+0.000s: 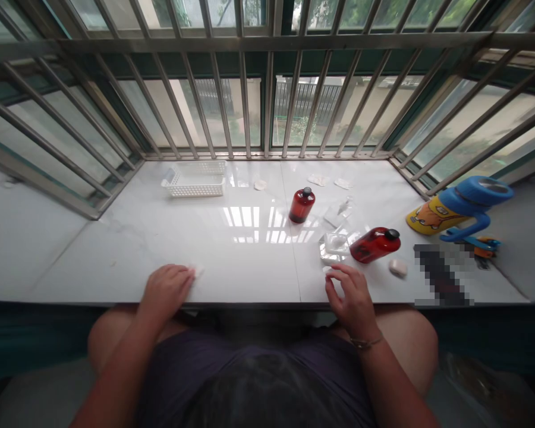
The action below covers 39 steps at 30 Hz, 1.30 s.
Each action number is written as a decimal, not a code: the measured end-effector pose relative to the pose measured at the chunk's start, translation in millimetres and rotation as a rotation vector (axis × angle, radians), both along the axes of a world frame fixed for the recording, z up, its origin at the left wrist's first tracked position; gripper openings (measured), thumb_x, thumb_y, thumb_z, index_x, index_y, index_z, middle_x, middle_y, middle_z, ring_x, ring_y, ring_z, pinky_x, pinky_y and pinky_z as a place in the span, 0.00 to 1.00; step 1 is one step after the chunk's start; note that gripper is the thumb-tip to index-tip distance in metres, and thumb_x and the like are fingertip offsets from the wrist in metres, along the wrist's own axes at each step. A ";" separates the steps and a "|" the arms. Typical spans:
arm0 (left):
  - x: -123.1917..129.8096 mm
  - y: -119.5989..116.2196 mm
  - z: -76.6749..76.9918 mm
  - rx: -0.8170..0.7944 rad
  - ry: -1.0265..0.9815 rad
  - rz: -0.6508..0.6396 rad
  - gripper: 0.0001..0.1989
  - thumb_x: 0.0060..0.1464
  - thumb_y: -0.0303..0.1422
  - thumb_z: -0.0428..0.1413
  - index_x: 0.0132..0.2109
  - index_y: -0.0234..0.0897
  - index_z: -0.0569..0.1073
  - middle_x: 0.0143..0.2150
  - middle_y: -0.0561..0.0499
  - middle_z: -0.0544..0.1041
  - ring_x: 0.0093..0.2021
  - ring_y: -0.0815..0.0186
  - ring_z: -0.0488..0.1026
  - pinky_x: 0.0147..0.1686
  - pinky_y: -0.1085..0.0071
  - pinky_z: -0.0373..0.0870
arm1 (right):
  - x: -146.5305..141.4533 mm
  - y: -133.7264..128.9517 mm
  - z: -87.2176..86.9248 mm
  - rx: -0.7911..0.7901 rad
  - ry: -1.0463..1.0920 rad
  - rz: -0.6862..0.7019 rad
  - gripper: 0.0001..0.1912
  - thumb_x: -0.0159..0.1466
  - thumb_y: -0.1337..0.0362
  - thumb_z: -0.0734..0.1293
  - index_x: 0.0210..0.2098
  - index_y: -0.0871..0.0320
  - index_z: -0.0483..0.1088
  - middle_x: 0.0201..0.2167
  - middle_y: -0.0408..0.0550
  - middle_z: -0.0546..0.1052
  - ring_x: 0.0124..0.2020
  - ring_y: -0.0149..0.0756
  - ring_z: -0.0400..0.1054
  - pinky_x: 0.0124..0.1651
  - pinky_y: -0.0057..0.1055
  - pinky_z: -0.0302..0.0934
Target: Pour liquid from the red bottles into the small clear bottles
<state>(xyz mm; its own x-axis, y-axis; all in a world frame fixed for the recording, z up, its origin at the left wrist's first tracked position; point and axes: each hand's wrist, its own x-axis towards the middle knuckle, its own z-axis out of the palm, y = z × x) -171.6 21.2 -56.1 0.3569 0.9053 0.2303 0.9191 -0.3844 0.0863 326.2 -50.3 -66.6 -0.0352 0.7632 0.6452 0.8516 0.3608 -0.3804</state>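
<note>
My left hand (166, 290) is closed low over the white surface, its fingertips on a small blurred whitish bit (198, 272). Thumb and index finger of my right hand (350, 294) curl into a pinch; a tiny pale thing shows at the fingertips, too small to name. Just beyond that hand lies a clear plastic packet (333, 246). To its right a red bottle with a black cap (374, 245) appears tilted, and a second red bottle (302, 205) stands farther back. A clear item (339, 213) rests between them. Right of my right hand is a small whitish block (398, 268).
A white perforated basket (198, 189) sits at the back left of the counter (249, 279). Several flat pale pieces lie near the window bars (267, 101). At the right are a blue and yellow flask (455, 208), a blue and orange item (484, 246) and a blurred-out dark object (443, 276).
</note>
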 end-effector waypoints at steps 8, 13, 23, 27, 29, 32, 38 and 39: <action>-81.9 19.3 9.2 0.055 0.102 0.507 0.24 0.71 0.43 0.45 0.51 0.34 0.82 0.61 0.30 0.76 0.56 0.36 0.74 0.53 0.40 0.73 | -23.7 34.6 32.1 0.009 -0.020 0.026 0.12 0.71 0.67 0.69 0.54 0.50 0.72 0.55 0.56 0.76 0.58 0.52 0.72 0.62 0.54 0.68; -31.2 18.5 -5.9 0.183 -0.199 0.296 0.18 0.70 0.42 0.49 0.52 0.37 0.79 0.56 0.36 0.79 0.60 0.43 0.74 0.63 0.41 0.70 | -19.6 119.1 69.0 -0.041 -0.015 -0.051 0.23 0.73 0.59 0.66 0.64 0.58 0.65 0.63 0.65 0.71 0.69 0.58 0.62 0.71 0.60 0.60; 39.4 -0.2 -10.5 0.101 -0.451 0.069 0.17 0.69 0.41 0.57 0.60 0.41 0.75 0.59 0.40 0.79 0.61 0.48 0.76 0.65 0.45 0.73 | -57.9 227.7 83.5 -0.503 0.131 -0.096 0.27 0.70 0.53 0.68 0.62 0.62 0.66 0.60 0.66 0.73 0.56 0.54 0.73 0.60 0.49 0.68; 55.3 12.0 -1.7 0.011 -0.552 0.090 0.27 0.65 0.45 0.62 0.66 0.41 0.69 0.64 0.39 0.77 0.67 0.47 0.74 0.68 0.44 0.71 | -106.9 199.0 76.7 -0.483 0.095 0.146 0.27 0.72 0.54 0.69 0.66 0.58 0.64 0.63 0.61 0.72 0.58 0.49 0.73 0.62 0.45 0.68; 69.5 20.4 6.1 -0.059 -0.616 0.109 0.34 0.62 0.47 0.65 0.69 0.42 0.66 0.69 0.39 0.73 0.70 0.46 0.71 0.70 0.45 0.69 | -124.6 185.1 78.1 -0.502 0.054 0.312 0.29 0.71 0.52 0.71 0.67 0.52 0.65 0.62 0.55 0.74 0.56 0.45 0.75 0.59 0.41 0.71; 91.8 33.8 19.7 -0.137 -0.722 0.127 0.45 0.56 0.49 0.70 0.73 0.45 0.61 0.74 0.39 0.68 0.74 0.45 0.66 0.72 0.44 0.66 | -127.4 180.4 87.2 -0.486 -0.009 0.418 0.30 0.72 0.46 0.71 0.68 0.48 0.65 0.64 0.52 0.74 0.61 0.44 0.74 0.61 0.41 0.71; 111.1 52.0 34.8 -0.198 -0.955 0.190 0.38 0.50 0.46 0.74 0.65 0.48 0.70 0.67 0.43 0.76 0.65 0.47 0.76 0.65 0.46 0.74 | -45.5 226.8 104.7 -0.416 -0.067 0.004 0.22 0.72 0.55 0.70 0.60 0.61 0.71 0.62 0.68 0.72 0.65 0.64 0.66 0.68 0.64 0.58; 111.2 52.9 34.6 -0.206 -0.972 0.199 0.36 0.50 0.45 0.73 0.62 0.47 0.71 0.64 0.44 0.78 0.62 0.48 0.78 0.63 0.47 0.75 | -27.2 235.1 104.6 -0.415 -0.061 -0.105 0.23 0.71 0.55 0.71 0.59 0.64 0.72 0.62 0.73 0.71 0.66 0.69 0.64 0.67 0.69 0.56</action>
<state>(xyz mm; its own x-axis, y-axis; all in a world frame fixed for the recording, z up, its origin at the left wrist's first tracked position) -60.4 74.0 -21.5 -0.0638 0.9828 0.1733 0.4614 -0.1249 0.8784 299.0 184.9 37.9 0.0277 0.9589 0.2823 0.9011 0.0983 -0.4224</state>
